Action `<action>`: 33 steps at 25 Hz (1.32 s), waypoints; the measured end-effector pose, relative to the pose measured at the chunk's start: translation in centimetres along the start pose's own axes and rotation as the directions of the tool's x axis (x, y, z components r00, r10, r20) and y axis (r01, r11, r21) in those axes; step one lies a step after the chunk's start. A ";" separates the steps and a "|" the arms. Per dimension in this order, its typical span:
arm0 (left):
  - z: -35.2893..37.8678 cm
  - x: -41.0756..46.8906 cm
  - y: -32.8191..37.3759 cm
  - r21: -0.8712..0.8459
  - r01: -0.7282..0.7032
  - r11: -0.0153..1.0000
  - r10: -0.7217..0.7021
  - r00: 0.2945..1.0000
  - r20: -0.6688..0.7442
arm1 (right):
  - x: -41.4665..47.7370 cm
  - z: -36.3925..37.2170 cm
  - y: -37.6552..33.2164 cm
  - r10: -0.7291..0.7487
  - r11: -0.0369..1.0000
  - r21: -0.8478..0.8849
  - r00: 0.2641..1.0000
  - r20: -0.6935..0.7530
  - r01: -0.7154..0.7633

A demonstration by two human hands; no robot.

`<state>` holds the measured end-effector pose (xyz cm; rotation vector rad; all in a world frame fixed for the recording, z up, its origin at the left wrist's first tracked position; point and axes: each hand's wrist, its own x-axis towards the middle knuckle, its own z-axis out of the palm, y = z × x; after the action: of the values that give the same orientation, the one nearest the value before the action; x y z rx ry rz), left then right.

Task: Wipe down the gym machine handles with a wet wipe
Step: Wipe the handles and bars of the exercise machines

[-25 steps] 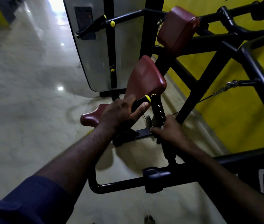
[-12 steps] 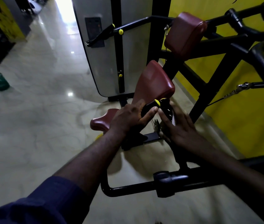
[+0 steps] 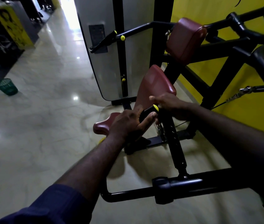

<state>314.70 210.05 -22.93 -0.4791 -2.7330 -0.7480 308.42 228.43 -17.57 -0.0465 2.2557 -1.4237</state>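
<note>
- my left hand point(image 3: 128, 125) is wrapped round the short black handle point(image 3: 146, 112). the thumb lies along the near side, the fingers are curled over the far side, and the grip is closed firmly on it.
- the handle sits at the top of the perforated black post point(image 3: 173, 139), just in front of the lower maroon pad point(image 3: 153, 84). its yellow end cap point(image 3: 155, 107) shows past my thumb.
- my right hand point(image 3: 171, 103) is right behind that cap, reaching leftward over the end of the handle. it is blurred, so i cannot tell how far the fingers are curled or whether they hold anything.
- a small maroon seat point(image 3: 101, 126) pokes out to the left from under my left wrist.
- a second maroon pad point(image 3: 186, 39) is mounted higher on the black frame, in front of the yellow wall point(image 3: 249, 107).
- the grey weight-stack cover point(image 3: 105, 67) stands behind the pads, with another black handle point(image 3: 103, 42) angled across it.
- a thick black bar point(image 3: 176, 186) runs across the foreground at the foot of the post.
- a green mesh bin point(image 3: 7, 86) stands far left on the glossy floor point(image 3: 39, 126).
- my left arm has a navy sleeve point(image 3: 47, 206).
</note>
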 end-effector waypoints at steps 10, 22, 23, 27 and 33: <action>0.2 0.1 -0.1 -0.001 -0.009 1.000 0.009 0.999 -0.032 | -1.2 1.6 2.5 -0.471 0.478 -0.844 0.882 -0.013 0.243; 0.4 0.3 -0.6 -0.016 -0.040 0.999 0.040 0.999 -0.010 | -4.9 3.4 4.6 0.198 0.834 0.530 0.980 -0.027 -0.154; 0.4 0.3 -0.6 -0.023 -0.048 0.999 0.048 0.999 -0.005 | -6.4 4.2 6.0 0.197 0.894 0.424 0.977 -0.084 -0.144; 0.4 0.2 -0.6 -0.024 -0.058 0.998 0.058 0.998 0.013 | -11.1 5.2 11.7 0.038 0.900 -0.419 0.980 -0.196 -0.119; -0.1 -0.2 -0.6 -0.062 -0.050 0.997 0.053 0.998 0.041 | -6.6 7.2 6.8 -0.201 0.886 -0.450 0.784 -0.588 -0.111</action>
<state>314.65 209.44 -23.13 -0.5833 -2.7318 -0.8193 318.66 227.26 -23.57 0.2594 3.1326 -0.9562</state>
